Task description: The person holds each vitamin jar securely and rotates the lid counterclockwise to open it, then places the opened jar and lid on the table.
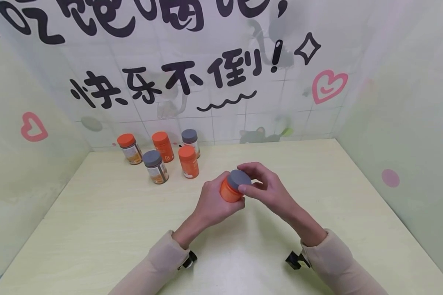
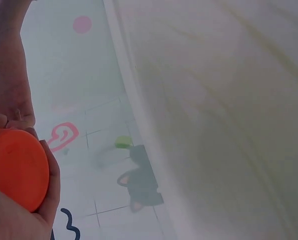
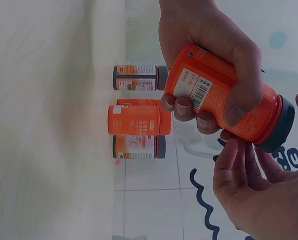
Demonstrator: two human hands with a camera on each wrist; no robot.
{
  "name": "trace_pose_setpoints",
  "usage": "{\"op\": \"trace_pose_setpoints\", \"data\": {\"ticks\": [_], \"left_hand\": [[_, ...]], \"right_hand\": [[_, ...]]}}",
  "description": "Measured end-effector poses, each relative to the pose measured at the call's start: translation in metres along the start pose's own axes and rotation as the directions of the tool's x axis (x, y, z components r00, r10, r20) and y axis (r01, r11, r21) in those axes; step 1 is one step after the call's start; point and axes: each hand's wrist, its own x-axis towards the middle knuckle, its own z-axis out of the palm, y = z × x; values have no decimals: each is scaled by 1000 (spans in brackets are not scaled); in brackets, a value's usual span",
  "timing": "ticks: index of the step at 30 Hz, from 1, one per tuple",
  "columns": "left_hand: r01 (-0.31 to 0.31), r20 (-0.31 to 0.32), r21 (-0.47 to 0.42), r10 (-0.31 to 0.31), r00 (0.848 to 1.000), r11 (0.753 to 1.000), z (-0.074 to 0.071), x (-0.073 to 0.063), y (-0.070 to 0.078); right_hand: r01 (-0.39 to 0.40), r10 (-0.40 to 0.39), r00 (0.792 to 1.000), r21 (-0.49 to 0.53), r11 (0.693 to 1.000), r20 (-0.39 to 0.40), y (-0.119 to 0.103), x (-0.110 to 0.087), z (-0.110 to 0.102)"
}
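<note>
An orange bottle point(image 1: 230, 191) with a dark grey lid point(image 1: 239, 179) is held tilted above the table. My left hand point(image 1: 217, 201) wraps round its body, thumb along one side and fingers along the other, as the right wrist view shows. At the lid is my right hand point(image 1: 267, 189), its thumb on the near side and its fingertips round the far side. The left wrist view shows the bottle's orange base point(image 2: 20, 170). A barcode label point(image 3: 192, 89) faces the right wrist camera.
Several bottles stand at the back left: one with an orange lid and pale label point(image 1: 131, 149), two with grey lids point(image 1: 156, 167), and two all orange point(image 1: 188, 162). Behind the table point(image 1: 107, 229) is a printed wall; side walls flank it.
</note>
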Motion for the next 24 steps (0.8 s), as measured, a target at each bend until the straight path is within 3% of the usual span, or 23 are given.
{"op": "trace_pose_setpoints", "data": {"ticks": [9,15,24], "left_hand": [[-5,3,-8,5,1000,1000,0,0,-1],[-17,7,0,17,1000,1000,1,1,-1],[-22,4,8,22,1000,1000,1,1,-1]], "right_hand": [[23,-23,1000,16,1000,3,1,2,0],[-25,25,999,2,1000,-48,1,2,2],[36,-36,999,-25,999,-2,2,1,-1]]}}
